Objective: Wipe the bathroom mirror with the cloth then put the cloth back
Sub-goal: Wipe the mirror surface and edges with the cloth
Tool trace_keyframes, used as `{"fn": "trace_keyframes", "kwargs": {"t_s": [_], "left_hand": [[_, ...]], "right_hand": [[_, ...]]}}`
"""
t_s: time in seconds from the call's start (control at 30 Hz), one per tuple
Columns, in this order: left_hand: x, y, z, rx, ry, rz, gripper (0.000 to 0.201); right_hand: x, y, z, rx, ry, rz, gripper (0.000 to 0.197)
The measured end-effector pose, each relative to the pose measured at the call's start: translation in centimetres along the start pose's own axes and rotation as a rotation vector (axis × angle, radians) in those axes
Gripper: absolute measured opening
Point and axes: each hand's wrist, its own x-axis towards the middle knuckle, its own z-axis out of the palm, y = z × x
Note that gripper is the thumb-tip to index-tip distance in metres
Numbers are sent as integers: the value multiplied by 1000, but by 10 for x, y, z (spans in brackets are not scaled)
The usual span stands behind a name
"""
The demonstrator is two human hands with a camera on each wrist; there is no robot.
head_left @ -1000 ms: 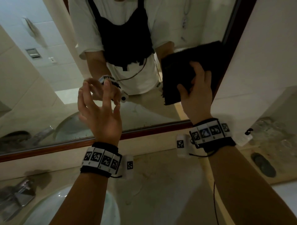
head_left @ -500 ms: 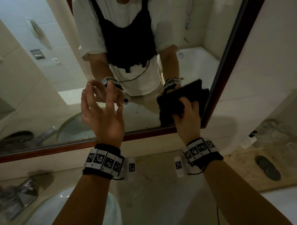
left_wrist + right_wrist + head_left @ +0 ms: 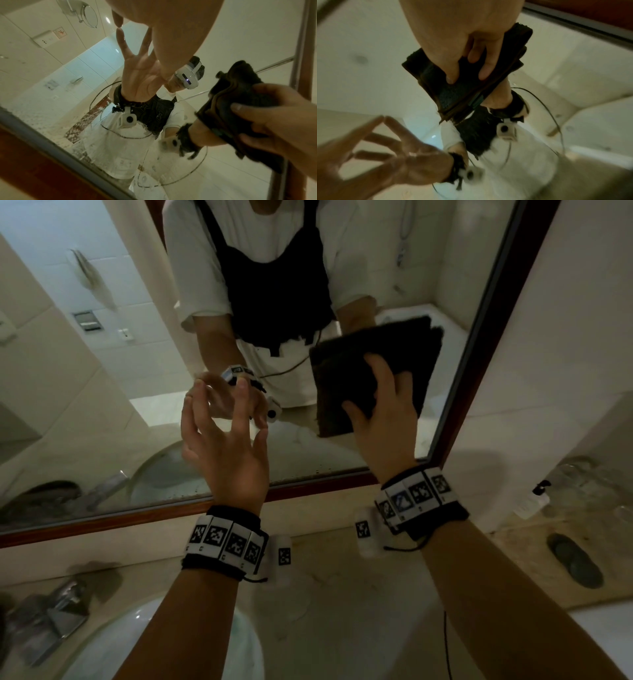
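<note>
A dark folded cloth (image 3: 404, 347) lies flat against the mirror (image 3: 102, 405) near its lower right corner. My right hand (image 3: 387, 398) holds it there, thumb on its left part and bent fingers spread over its back. The right wrist view shows the fingers (image 3: 484, 73) dug into the cloth (image 3: 453, 92). My left hand (image 3: 226, 412) is up at the glass to the left, fingers spread, holding nothing. In the left wrist view one fingertip (image 3: 118, 21) meets its own reflection on the glass, with the cloth (image 3: 243, 92) off to the right.
The mirror's dark wooden frame (image 3: 102, 525) runs along the bottom and up the right side. Below are a stone counter (image 3: 342, 611), a white basin (image 3: 102, 652) and a chrome tap (image 3: 44, 611). A small bottle (image 3: 534, 501) and a dark oval object (image 3: 575, 559) sit at right.
My right hand slid the cloth down the glass towards the bottom frame, then back up a little. The left hand has stayed on the mirror.
</note>
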Motion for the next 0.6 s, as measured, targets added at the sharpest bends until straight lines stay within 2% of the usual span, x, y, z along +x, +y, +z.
{"fn": "trace_keyframes", "kwargs": {"t_s": [0.13, 0.3, 0.5, 0.6], "left_hand": [[0, -2, -2, 27, -17, 11, 77], [-3, -8, -1, -26, 14, 96, 67], [-6, -16, -11, -186, 28, 193, 56], [-16, -21, -15, -320, -11, 202, 47]], "right_hand": [[-46, 25, 25, 17, -95, 82, 69], [-80, 46, 47, 131, -184, 160, 75], [-92, 34, 63, 220, -170, 177, 75], [-98, 21, 76, 271, -241, 167, 73]]}}
